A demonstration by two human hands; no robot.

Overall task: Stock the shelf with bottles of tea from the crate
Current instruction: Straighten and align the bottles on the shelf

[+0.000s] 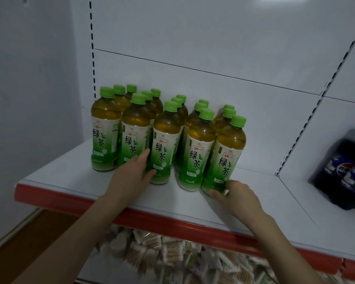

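Note:
Several green-capped bottles of green tea stand in rows on the white shelf [74,173], toward its left end. My left hand [131,173] grips the lower part of the middle front bottle [165,140], thumb on its label and fingers reaching between it and the bottle to its left [134,130]. My right hand [236,194] holds the base of the rightmost front bottle [226,154], fingers curled round its bottom edge. Both bottles stand upright on the shelf. The crate is out of view.
Dark cola bottles [344,171] stand on the same shelf at the far right. The shelf has a red front edge [172,224]. Below it lies a heap of small wrapped packets [172,257]. A white wall closes the left side.

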